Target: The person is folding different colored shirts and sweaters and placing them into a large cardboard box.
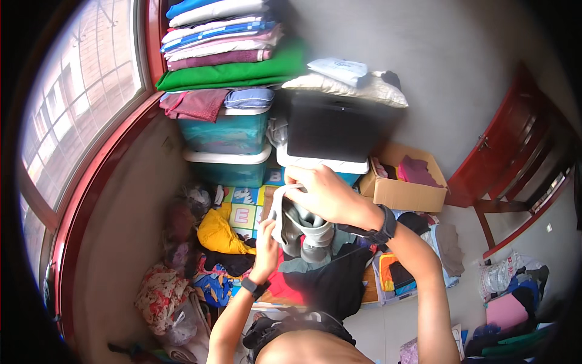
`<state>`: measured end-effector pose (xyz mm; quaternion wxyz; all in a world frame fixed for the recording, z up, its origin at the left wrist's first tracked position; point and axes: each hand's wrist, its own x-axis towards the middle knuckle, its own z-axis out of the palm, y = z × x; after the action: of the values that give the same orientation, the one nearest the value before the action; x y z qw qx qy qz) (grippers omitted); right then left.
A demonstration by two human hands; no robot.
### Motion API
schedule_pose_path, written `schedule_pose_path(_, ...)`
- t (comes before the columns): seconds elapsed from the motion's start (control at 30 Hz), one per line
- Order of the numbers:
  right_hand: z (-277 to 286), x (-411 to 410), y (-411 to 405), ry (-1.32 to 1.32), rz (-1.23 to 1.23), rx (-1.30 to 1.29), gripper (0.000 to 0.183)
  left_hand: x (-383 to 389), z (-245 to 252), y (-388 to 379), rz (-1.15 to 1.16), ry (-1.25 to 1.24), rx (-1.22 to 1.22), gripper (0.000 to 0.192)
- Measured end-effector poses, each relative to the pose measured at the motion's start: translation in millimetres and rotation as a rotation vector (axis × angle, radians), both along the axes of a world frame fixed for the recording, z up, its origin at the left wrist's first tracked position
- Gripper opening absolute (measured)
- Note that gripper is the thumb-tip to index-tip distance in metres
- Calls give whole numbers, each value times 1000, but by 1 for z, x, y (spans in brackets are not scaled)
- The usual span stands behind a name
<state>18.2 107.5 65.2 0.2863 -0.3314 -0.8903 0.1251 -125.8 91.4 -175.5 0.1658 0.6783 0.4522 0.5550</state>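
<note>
My right hand (313, 189) pinches the upper edge of a pale grey garment (295, 227), which hangs gathered in front of me. Lower and to the left, my left hand (267, 248) grips the same garment's edge. Its exact kind cannot be told. Beneath it lie a black garment (345, 277), a grey-green cloth (302, 265) and a red cloth (284, 286) on a low surface. A yellow garment (220, 232) is crumpled on a colourful lettered mat (243, 214) left of my hands.
Teal storage boxes (225, 134) with white lids stand ahead, under folded fabrics (227, 73). A black case (332, 127) and a cardboard box (411, 195) of clothes are to their right. Folded clothes (400, 273) sit at right; a floral bundle (161, 295) lies at left. A red door (495, 141) stands beyond.
</note>
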Motion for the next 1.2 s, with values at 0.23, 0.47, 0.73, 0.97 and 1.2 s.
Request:
schedule_pose_path(0.23,-24,108,21,-213,-299,-250,35,-41,92,34,182,-125,102,20)
schedule_pose_path(0.47,-159,116,-6,-195,-268,-418,54,-27,187,23,136,369,470,17)
schedule_pose_path(0.73,-331,91,31,689,-567,-442,15,-72,189,23,245,378,182,18)
schedule_pose_path(0.97,-250,79,76,439,-596,-50,21,-200,135,20,567,617,-137,19)
schedule_pose_path(1.2,-136,102,86,85,-456,483,19,-221,83,11,561,532,-141,6)
